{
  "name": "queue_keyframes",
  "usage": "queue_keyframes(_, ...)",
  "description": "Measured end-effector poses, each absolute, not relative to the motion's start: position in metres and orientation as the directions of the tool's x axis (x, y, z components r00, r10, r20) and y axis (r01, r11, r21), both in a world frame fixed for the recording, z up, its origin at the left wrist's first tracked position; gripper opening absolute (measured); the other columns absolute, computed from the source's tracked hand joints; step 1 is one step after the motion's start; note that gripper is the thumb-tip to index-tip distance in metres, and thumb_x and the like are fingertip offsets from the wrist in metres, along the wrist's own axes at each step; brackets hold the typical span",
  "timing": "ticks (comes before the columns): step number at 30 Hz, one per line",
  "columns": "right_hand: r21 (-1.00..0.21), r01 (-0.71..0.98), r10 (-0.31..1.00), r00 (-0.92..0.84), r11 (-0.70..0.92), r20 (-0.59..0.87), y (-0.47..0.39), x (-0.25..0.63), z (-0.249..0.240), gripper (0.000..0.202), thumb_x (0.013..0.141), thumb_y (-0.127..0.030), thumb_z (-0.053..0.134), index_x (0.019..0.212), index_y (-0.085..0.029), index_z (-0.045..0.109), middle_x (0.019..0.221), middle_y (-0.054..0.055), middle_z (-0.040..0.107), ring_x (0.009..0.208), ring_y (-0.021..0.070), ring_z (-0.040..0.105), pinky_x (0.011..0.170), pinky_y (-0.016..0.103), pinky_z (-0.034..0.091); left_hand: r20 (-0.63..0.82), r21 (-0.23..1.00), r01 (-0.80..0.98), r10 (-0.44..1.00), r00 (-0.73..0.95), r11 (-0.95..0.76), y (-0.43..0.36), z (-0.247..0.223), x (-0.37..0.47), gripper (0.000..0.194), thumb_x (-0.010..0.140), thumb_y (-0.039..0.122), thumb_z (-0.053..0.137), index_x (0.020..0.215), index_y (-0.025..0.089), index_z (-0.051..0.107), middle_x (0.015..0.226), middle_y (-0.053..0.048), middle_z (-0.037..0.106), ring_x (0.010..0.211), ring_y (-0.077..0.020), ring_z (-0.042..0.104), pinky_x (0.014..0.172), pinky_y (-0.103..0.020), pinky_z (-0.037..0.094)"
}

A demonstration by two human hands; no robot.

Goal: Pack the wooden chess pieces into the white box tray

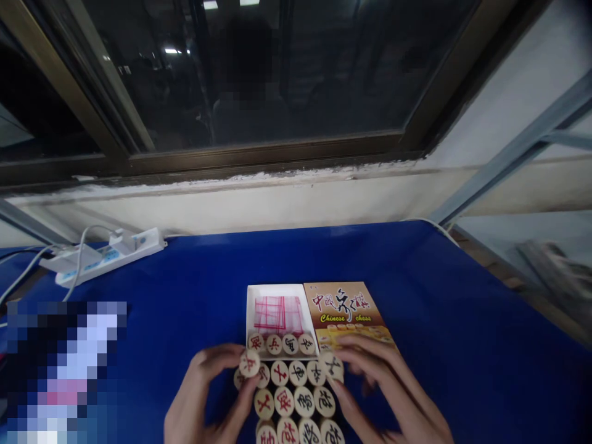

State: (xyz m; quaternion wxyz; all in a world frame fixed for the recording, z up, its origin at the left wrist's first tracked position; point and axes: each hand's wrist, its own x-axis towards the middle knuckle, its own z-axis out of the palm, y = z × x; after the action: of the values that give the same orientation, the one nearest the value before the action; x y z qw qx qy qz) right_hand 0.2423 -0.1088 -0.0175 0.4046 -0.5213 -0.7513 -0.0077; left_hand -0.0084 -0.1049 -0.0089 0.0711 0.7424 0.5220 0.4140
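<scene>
My left hand (210, 391) pinches a round Chinese chess piece with a red character (250, 362) between thumb and fingers. Between the thumb and fingers of my right hand (386, 388) is another piece, with a black character (332, 366). Both are held just above rows of Chinese chess pieces (283, 401), red-marked on the left and black-marked on the right, on the table. Behind them lies an open white box (251, 308) with a row of pieces along its near side and a folded red-lined sheet (277, 313). The printed box lid (345, 305) is beside it, partly covered by my right hand.
A white power strip (111, 256) with plugs and cables lies at the left back of the blue table (208, 265). A blurred-out object (69, 376) is at the left front. A window (259, 74) and metal frame bars (509, 154) stand behind.
</scene>
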Motion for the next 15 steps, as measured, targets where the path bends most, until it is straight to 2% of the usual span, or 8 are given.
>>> queue_keyframes(2, -0.413, 0.737, 0.735, -0.165, 0.535, 0.657, -0.096, 0.231, -0.013, 0.022, 0.096, -0.018, 0.057, 0.117, -0.021, 0.063, 0.11, 0.006, 0.074, 0.099, 0.0161, 0.073, 0.083, 0.023, 0.062, 0.544, 0.559, 0.639, 0.815, 0.198, -0.528, -0.091, -0.003, 0.001, 0.01, 0.093, 0.019, 0.065, 0.099, 0.025, 0.058, 0.097, -0.002, 0.072, 0.088, -0.0138, 0.072, 0.074, -0.023, 0.058)
queue_keyframes(4, -0.391, 0.711, 0.707, -0.208, 0.584, 0.677, -0.089, 0.223, -0.012, 0.028, 0.096, -0.012, 0.057, 0.122, -0.021, 0.062, 0.109, 0.004, 0.075, 0.1, 0.0146, 0.073, 0.089, 0.024, 0.061, 0.557, 0.584, 0.567, 0.795, 0.241, -0.581, -0.081, 0.0, 0.01, 0.01, 0.094, 0.018, 0.065, 0.095, 0.025, 0.058, 0.095, -0.002, 0.072, 0.087, -0.0146, 0.072, 0.073, -0.024, 0.058)
queue_keyframes(7, -0.357, 0.704, 0.688, -0.254, 0.614, 0.68, -0.088, 0.217, -0.018, 0.033, 0.095, -0.009, 0.057, 0.125, -0.02, 0.062, 0.109, 0.002, 0.077, 0.099, 0.0136, 0.074, 0.089, 0.024, 0.061, 0.56, 0.602, 0.537, 0.792, 0.244, -0.591, -0.076, 0.001, 0.018, 0.011, 0.094, 0.014, 0.063, 0.095, 0.024, 0.059, 0.096, -0.003, 0.072, 0.088, -0.0156, 0.072, 0.072, -0.025, 0.059)
queue_keyframes(10, -0.375, 0.7, 0.696, -0.242, 0.607, 0.676, -0.093, 0.218, -0.022, 0.034, 0.095, -0.008, 0.056, 0.126, -0.021, 0.062, 0.109, 0.001, 0.077, 0.099, 0.0123, 0.074, 0.088, 0.023, 0.061, 0.569, 0.582, 0.548, 0.782, 0.253, -0.601, -0.078, -0.002, 0.017, 0.012, 0.093, 0.011, 0.063, 0.094, 0.023, 0.061, 0.099, -0.004, 0.072, 0.089, -0.0155, 0.072, 0.073, -0.026, 0.059)
queue_keyframes(15, -0.355, 0.725, 0.696, -0.235, 0.591, 0.678, -0.094, 0.218, -0.027, 0.04, 0.093, -0.009, 0.061, 0.131, -0.023, 0.06, 0.111, -0.002, 0.077, 0.098, 0.0125, 0.074, 0.086, 0.025, 0.062, 0.606, 0.568, 0.536, 0.758, 0.242, -0.625, -0.081, -0.008, 0.015, 0.01, 0.094, 0.013, 0.064, 0.094, 0.023, 0.062, 0.098, -0.003, 0.073, 0.088, -0.0143, 0.071, 0.072, -0.025, 0.06)
